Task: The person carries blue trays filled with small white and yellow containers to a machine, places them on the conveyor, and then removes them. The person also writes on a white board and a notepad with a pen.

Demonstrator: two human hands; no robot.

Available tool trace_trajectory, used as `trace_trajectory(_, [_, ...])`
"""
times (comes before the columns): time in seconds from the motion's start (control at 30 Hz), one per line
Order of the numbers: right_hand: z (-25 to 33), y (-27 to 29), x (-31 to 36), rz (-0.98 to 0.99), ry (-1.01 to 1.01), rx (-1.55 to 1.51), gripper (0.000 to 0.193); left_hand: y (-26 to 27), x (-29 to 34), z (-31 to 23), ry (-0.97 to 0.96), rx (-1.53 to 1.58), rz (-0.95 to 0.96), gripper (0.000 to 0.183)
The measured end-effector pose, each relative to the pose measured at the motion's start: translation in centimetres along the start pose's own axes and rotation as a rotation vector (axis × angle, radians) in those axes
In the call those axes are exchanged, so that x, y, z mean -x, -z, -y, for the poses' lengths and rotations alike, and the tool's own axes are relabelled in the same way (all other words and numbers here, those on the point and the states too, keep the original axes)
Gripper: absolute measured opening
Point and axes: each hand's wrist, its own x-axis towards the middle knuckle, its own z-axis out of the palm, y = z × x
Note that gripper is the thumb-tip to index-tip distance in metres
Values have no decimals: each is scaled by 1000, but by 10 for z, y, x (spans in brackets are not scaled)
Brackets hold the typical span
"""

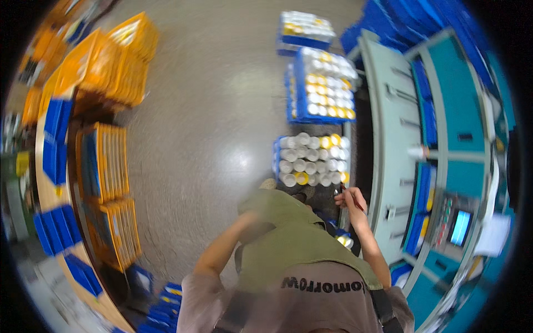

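Observation:
My right hand (353,202) is closed around a thin, dark red pen-like stick (359,206). It is held just in front of a blue crate (276,155) packed with upright white and yellow round containers (312,166). My left hand (251,220) rests near the side of my green apron (288,222). Motion smears that hand, so its fingers cannot be made out.
More blue crates (327,119) of white and yellow containers stand farther ahead. A pale green machine (383,144) with a lit control screen (460,227) lines the right. Orange crates (114,161) and a wooden bench edge (83,258) with blue bins (57,228) run along the left.

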Motion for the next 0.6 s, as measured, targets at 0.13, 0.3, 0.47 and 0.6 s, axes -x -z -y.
trace_trajectory(0.13, [-14,7,29,-119,-54,-74,18,69,20,-16,-138,40,8,25])
trace_trajectory(0.3, [-40,28,74,-284,-32,-116,20,195,52,-76,-76,759,130,35])
trace_trajectory(0.47, [-23,61,91,-370,183,-185,44,238,-27,-186,-167,1254,-22,42])
trace_trajectory(0.6, [25,99,89,-363,538,-88,60,204,-95,-314,-306,1618,377,37])
